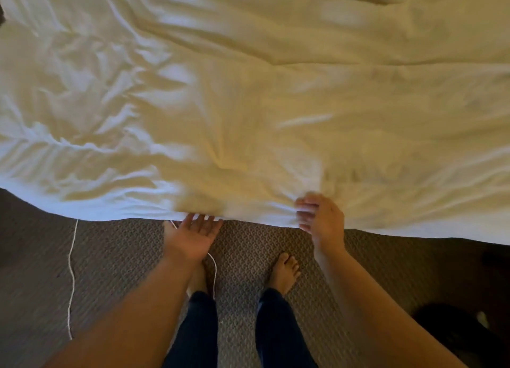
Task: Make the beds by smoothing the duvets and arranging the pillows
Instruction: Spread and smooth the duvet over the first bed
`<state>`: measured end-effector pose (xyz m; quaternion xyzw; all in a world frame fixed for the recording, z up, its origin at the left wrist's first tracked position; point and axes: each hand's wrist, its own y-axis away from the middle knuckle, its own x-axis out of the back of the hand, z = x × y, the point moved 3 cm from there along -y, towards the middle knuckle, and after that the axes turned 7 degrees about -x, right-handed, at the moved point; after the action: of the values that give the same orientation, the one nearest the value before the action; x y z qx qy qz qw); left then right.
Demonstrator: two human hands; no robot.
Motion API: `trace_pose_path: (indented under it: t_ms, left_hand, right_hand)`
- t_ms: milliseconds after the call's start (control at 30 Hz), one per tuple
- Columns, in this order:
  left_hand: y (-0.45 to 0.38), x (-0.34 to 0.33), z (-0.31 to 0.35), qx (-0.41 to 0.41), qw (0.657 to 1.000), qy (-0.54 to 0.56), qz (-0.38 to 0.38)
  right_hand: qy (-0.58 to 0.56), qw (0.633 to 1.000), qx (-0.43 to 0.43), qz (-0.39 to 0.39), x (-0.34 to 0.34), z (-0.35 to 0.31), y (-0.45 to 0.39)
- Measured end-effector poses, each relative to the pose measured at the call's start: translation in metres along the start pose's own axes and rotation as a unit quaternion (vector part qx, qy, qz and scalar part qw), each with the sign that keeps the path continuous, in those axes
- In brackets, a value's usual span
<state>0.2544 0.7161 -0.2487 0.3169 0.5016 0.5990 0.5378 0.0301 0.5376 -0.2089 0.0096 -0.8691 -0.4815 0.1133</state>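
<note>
Early going at the near edge, and the duvet is far from smooth.

The rumpled white cotton duvet (pixel 248 97) covers the bed, creased everywhere. Left hand (pixel 190 236) lies palm-up, fingers spread, tips at the hem; right hand (pixel 321 217) bunches the hem in curled fingers. No pillows in view: smoothing and pillows look still undone.
</note>
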Motion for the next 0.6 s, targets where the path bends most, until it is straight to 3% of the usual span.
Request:
trace_pose_path:
  t_ms: [67, 133, 233, 333, 433, 500, 600]
  left_hand:
    - [-0.007, -0.010, -0.018, -0.008, 1.000, -0.018, 0.006]
    - [-0.015, -0.023, -0.029, -0.004, 0.997, -0.079, -0.011]
    - [-0.020, -0.038, -0.039, -0.008, 0.987, -0.139, -0.076]
    - [-0.011, -0.042, -0.052, 0.015, 0.982, -0.168, -0.089]
    - [-0.008, -0.045, -0.062, 0.066, 0.979, -0.182, -0.056]
    - [-0.012, -0.055, -0.066, 0.087, 0.982, -0.169, -0.022]
    - [-0.029, -0.061, -0.066, 0.079, 0.981, -0.155, 0.086]
  right_hand:
    - [-0.121, 0.986, -0.075, 0.090, 0.013, 0.011, -0.014]
    - [-0.205, 0.966, -0.109, 0.117, 0.013, 0.021, -0.020]
    - [-0.307, 0.935, -0.162, 0.075, 0.003, 0.033, -0.018]
    - [-0.399, 0.899, -0.178, 0.034, -0.004, 0.037, -0.024]
    - [-0.312, 0.932, -0.171, 0.064, -0.007, 0.035, -0.033]
    - [-0.347, 0.914, -0.199, 0.070, -0.012, 0.033, -0.044]
    - [-0.415, 0.863, -0.260, 0.125, -0.017, 0.039, -0.067]
